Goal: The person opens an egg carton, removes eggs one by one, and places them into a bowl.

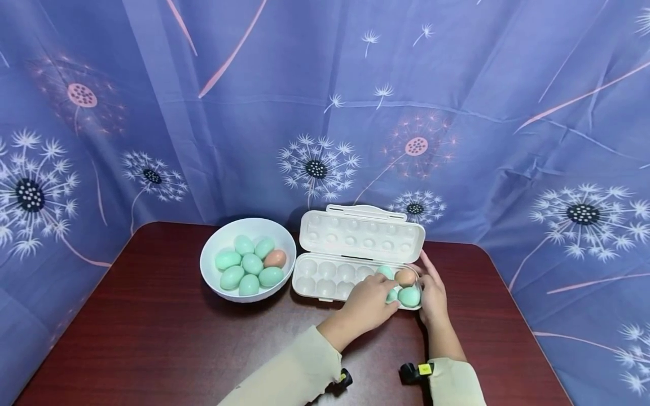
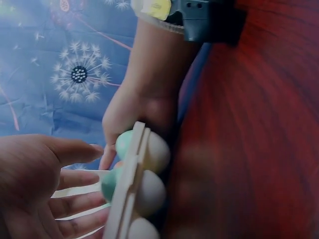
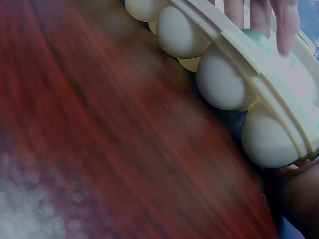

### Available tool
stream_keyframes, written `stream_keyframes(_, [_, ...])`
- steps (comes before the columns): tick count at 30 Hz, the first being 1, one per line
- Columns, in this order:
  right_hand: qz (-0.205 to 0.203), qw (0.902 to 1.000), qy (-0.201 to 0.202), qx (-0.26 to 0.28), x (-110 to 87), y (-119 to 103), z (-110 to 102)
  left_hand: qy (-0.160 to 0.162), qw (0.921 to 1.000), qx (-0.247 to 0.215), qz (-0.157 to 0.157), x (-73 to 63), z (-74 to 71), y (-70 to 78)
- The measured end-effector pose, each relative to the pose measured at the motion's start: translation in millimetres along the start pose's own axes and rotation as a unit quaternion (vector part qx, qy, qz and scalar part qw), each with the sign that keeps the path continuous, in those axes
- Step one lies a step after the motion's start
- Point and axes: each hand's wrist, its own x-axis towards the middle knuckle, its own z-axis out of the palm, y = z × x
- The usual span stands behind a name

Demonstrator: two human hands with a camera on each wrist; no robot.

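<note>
A white egg carton [image 1: 325, 256] lies with its lid raised at the back. In its right end sit a brown egg [image 1: 405, 277] and three green ones, among them a green egg [image 1: 409, 296] at the front corner. My left hand [image 1: 369, 301] reaches over the carton, thumb apart from the fairly straight fingers. Its fingertips are right at a partly hidden green egg [image 1: 391, 295] in the front row, seated in its cup. My right hand [image 1: 433, 293] holds the carton's right end, with its fingers along the outer side. In the left wrist view, a green egg [image 2: 109, 185] shows beside my left fingertips.
A white bowl [image 1: 207, 269] left of the carton holds several green eggs [image 1: 252, 264] and one brown egg [image 1: 275, 259]. Both stand on a dark red wooden table [image 1: 178, 338]. A blue dandelion-print curtain [image 1: 244, 141] hangs behind the table and at its sides.
</note>
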Motion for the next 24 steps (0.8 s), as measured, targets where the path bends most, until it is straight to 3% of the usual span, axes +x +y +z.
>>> stream_keyframes(11, [-0.005,0.9999,0.010,-0.003,-0.1,-1,-1,0.052,0.9987,0.005,0.002,-2.8,12.5,-0.1])
stream_keyframes(24, [0.008,0.9999,-0.010,-0.007,-12.4,-19,5,0.042,0.9989,-0.021,-0.007,-4.9,15.5,-6.5])
